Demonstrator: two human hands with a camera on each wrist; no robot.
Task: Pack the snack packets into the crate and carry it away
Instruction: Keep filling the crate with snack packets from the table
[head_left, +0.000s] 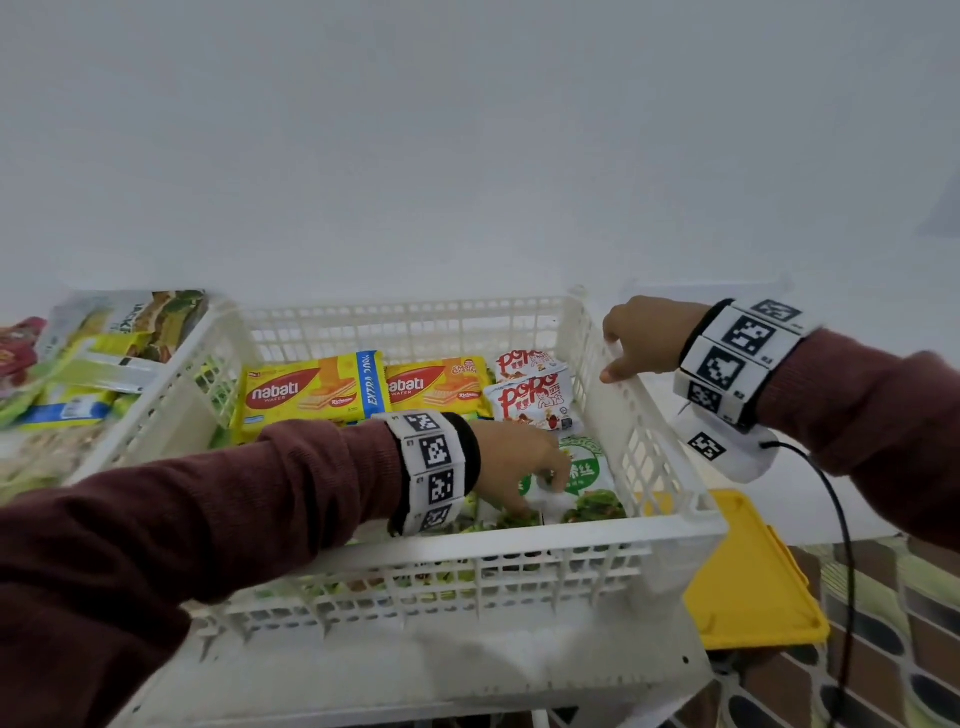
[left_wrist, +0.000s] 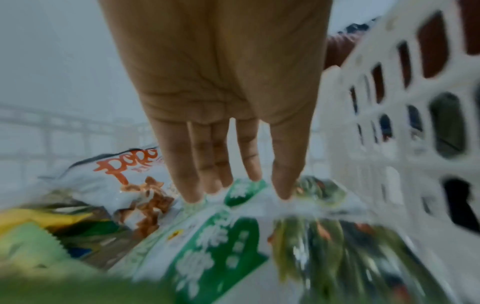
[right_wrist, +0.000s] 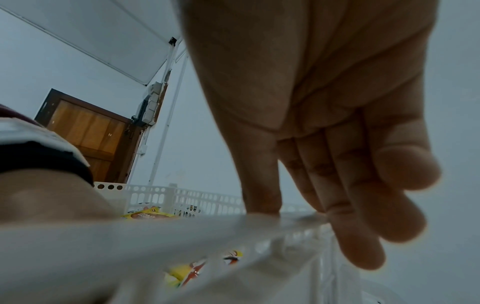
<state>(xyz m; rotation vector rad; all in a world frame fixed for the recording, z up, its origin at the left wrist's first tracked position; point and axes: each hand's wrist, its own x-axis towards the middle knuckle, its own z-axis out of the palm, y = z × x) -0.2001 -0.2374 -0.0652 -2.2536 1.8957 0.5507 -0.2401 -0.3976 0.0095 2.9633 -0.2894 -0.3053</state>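
Note:
A white slatted crate stands in front of me. It holds two yellow nabati wafer packs, two white popo packets and green-and-white packets. My left hand reaches into the crate's near right corner. In the left wrist view its fingers are straight and their tips touch a green-and-white packet beside the crate wall. My right hand holds the crate's right rim, thumb on the inner side and fingers over the outside.
A second white basket at the left holds more green and yellow packets. A yellow tray lies under the crate's right front corner. A black cable hangs from my right wrist over patterned floor. A white wall is close behind.

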